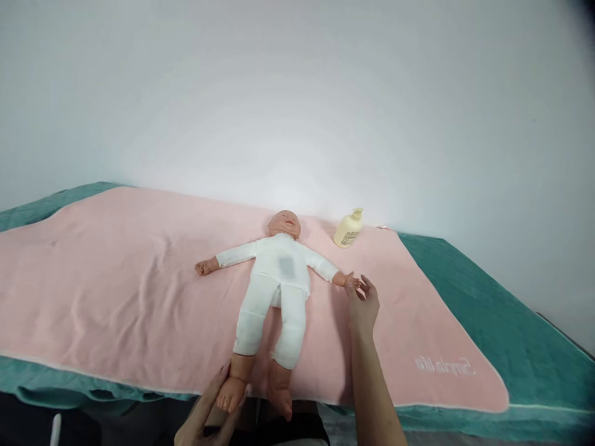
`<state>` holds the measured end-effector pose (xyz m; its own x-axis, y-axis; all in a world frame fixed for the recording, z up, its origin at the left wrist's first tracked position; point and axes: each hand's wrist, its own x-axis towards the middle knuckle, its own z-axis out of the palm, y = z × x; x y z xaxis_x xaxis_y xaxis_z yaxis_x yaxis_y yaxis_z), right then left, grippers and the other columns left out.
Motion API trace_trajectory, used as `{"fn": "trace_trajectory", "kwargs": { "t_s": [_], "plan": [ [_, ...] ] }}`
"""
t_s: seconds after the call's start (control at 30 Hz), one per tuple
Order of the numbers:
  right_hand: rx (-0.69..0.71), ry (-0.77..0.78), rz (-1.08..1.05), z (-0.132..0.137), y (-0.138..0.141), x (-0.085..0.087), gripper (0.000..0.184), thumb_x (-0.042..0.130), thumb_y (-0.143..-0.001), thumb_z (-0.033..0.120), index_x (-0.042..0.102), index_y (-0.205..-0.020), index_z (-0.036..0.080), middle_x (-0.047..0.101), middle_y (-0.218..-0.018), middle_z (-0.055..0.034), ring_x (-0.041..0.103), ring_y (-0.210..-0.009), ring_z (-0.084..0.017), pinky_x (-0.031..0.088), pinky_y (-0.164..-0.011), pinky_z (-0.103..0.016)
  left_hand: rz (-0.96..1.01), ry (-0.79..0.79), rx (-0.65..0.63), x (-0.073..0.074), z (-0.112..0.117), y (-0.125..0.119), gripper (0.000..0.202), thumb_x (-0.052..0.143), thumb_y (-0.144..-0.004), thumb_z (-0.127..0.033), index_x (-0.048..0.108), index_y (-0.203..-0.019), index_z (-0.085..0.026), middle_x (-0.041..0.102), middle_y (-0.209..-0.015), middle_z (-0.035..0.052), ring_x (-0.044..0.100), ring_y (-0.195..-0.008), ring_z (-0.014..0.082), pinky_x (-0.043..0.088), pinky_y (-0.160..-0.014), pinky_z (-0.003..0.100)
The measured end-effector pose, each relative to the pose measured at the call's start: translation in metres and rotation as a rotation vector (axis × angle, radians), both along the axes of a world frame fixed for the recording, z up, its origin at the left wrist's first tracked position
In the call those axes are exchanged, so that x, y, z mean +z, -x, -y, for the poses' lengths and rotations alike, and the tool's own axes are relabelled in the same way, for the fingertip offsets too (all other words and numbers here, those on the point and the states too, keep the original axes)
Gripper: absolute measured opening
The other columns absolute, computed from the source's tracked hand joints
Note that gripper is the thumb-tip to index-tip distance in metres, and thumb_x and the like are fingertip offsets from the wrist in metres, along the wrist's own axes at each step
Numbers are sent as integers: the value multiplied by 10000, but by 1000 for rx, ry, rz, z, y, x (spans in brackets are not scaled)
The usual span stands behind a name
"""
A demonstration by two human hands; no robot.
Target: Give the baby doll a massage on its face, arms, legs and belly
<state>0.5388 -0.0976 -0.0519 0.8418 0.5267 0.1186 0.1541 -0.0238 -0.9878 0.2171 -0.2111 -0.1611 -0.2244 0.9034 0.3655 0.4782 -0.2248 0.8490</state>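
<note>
The doll [279,272] lay on its back on the pink towel [116,279], arms spread, head toward the wall, feet at the near edge. The left hand [209,415] was at that edge, cupped under the foot on the picture's left, thumb up one side and fingers beneath, grasping it. The left wrist was out of view below. The right hand [363,305] was at the doll's outstretched hand. Its thumb and fingertips were loosely curled on either side of that hand and touching it; whether they pinched it could not be told. The right forearm ran straight up from the lower edge. A cream bottle [348,229] stood near the doll's head. A teal cover [488,310] lay under the towel.
</note>
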Motion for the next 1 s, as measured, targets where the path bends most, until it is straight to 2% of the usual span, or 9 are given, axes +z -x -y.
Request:
{"fn": "trace_trajectory", "kwargs": {
  "t_s": [0.1, 0.2, 0.33, 0.43, 0.53, 0.63, 0.77, 1.0],
  "plan": [
    [-4, -62, 61, 0, 21, 16, 571, 705, -733, 459, 575, -1218, 189, 617, -1216, -112, 641, -999, -245, 532, -823, -369, 40, -11, -29, 5, -3, -3, 359, 572, -864, -395, 598, -1199, -268, 674, -1204, 21, 651, -1075, 238, 502, -993, 305],
    [22, -163, 220, -5, 45, 23, 410, 643, -808, 426, 615, -1138, 183, 637, -1161, -105, 638, -997, -225, 544, -843, -373, 65, -6, -23, 18, -11, -8, 374, 579, -861, -365, 595, -1217, -250, 665, -1220, 34, 652, -1075, 232, 498, -993, 296],
    [128, -270, 639, -16, 69, 17, 248, 569, -878, 313, 642, -1081, 190, 666, -1066, -91, 628, -991, -211, 536, -890, -408, 39, -71, -96, 45, -31, -14, 428, 603, -852, -303, 573, -1271, -224, 620, -1288, 62, 611, -1144, 247, 497, -1000, 333],
    [181, -314, 902, -23, 81, 10, 239, 525, -909, 223, 648, -1115, 214, 689, -1040, -81, 634, -976, -202, 544, -875, -400, -15, -146, -196, 69, -49, -20, 495, 607, -848, -246, 518, -1335, -234, 576, -1344, 53, 557, -1215, 237, 473, -1031, 351],
    [238, -333, 1018, -25, 89, 5, 269, 523, -923, 205, 645, -1161, 230, 697, -1055, -81, 645, -974, -203, 560, -851, -386, -50, -180, -172, 92, -65, -28, 506, 607, -844, -245, 514, -1341, -228, 598, -1316, 51, 582, -1184, 231, 492, -1013, 343],
    [291, -327, 1059, -25, 91, 2, 279, 533, -930, 208, 649, -1181, 247, 701, -1043, -71, 654, -945, -200, 572, -826, -374, -72, -184, -133, 107, -75, -36, 495, 617, -830, -259, 541, -1318, -225, 637, -1261, 46, 625, -1120, 238, 534, -960, 339],
    [346, -334, 1101, -25, 89, -2, 290, 541, -930, 190, 652, -1188, 264, 703, -1045, -58, 653, -903, -188, 581, -801, -357, -52, -175, -108, 114, -83, -44, 492, 620, -819, -261, 556, -1306, -232, 654, -1232, 44, 654, -1068, 247, 569, -904, 346],
    [417, -327, 1098, -25, 87, -7, 321, 517, -938, 173, 634, -1220, 272, 693, -1093, -56, 648, -967, -191, 573, -857, -380, -29, -104, -101, 118, -87, -52, 479, 613, -822, -262, 562, -1297, -242, 643, -1251, 31, 636, -1102, 243, 572, -891, 334]
  ]
}}
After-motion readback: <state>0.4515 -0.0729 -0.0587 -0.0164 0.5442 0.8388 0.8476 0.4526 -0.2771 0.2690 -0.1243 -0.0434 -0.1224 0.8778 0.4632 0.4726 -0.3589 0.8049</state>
